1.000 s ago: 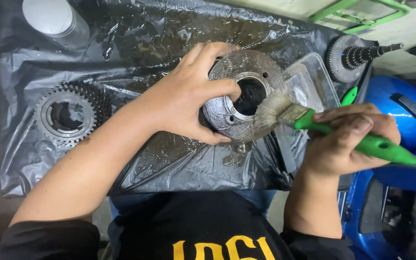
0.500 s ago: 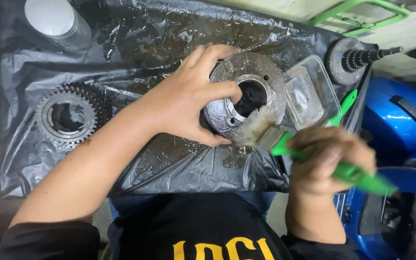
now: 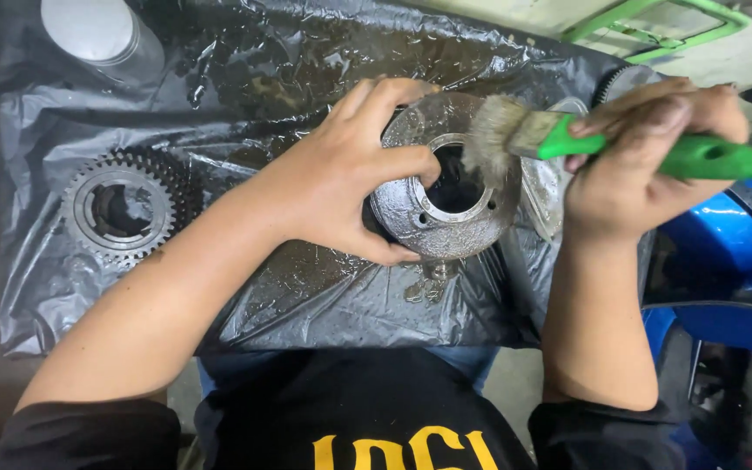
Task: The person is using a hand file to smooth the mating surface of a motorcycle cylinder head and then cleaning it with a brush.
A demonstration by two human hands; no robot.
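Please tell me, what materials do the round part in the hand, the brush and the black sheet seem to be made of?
Round part: likely cast metal, grey, wet shine, bolt holes.
Brush: glossy green handle, probably plastic; pale bristles, natural or synthetic I cannot tell.
Sheet: thin black plastic film, crinkled and glossy with liquid.

Wet black plastic sheet (image 3: 289, 296) over the work surface, blue machine body (image 3: 724, 252) right, green frame (image 3: 654, 26) beyond.
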